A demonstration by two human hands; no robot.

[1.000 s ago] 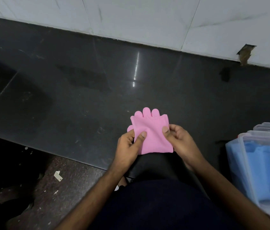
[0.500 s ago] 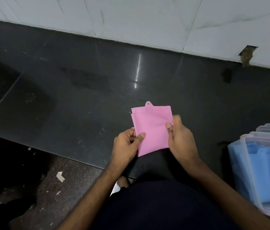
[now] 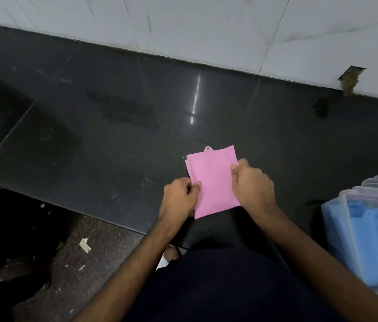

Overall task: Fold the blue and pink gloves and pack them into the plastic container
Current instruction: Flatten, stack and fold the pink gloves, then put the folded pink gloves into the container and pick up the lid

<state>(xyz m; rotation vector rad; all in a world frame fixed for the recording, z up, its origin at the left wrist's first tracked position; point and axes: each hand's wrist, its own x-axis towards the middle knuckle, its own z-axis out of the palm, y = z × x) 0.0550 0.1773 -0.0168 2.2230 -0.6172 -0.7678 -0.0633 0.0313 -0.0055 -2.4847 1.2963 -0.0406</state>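
A pink glove (image 3: 213,180) is folded into a flat rectangle, with a small hanging tab at its far edge and no fingers showing. It is held above the front of the black counter (image 3: 118,126). My left hand (image 3: 180,199) pinches its left edge between thumb and fingers. My right hand (image 3: 252,185) grips its right edge with the thumb on top. At the right edge of the view stands a clear plastic container (image 3: 346,198) with folded blue gloves (image 3: 371,242) inside.
A white tiled wall (image 3: 206,26) runs along the back of the counter, with a broken hole (image 3: 349,81) at the right. The floor (image 3: 79,263) at lower left is dark and speckled, with a scrap of paper (image 3: 84,245) on it.
The glove's fingers, which stuck out at the far edge a second ago, have been folded under. Both hands have shifted their grip to the sides of the folded rectangle.
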